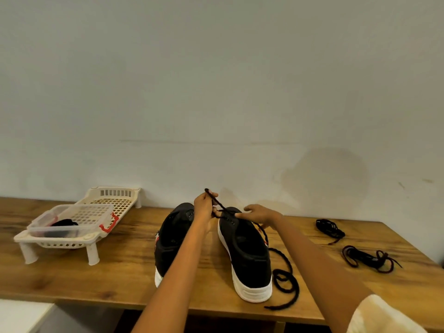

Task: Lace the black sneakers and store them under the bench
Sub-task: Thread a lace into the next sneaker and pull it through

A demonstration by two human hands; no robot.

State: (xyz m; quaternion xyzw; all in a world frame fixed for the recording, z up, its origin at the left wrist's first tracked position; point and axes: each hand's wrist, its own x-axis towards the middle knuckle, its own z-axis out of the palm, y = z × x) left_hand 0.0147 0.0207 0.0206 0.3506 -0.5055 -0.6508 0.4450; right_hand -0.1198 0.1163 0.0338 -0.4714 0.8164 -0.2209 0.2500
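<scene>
- Two black sneakers, matte fabric uppers, thick white ribbed soles, stand side by side mid-table, heels toward the camera: left sneaker (171, 239), right sneaker (247, 255).
- Table (120, 272): wood-grain top, brown, slightly glossy.
- Black lace (283, 277): thick twisted cord, runs from the right sneaker's front eyelets, trails off its right side, coils near the table's front edge.
- Left hand (204, 205) pinches the lace's upper end, raised above the toe area.
- Right hand (258, 215): fingertips pinch the lace at the right sneaker's eyelets, thumb spread.
- Two spare dark laces in loose bundles at right: far bundle (330, 229), near bundle (367, 258).
- White perforated plastic rack (96, 205) on short legs at left; clear lidded box (72, 219) with red clips sits on it, dark item inside.
</scene>
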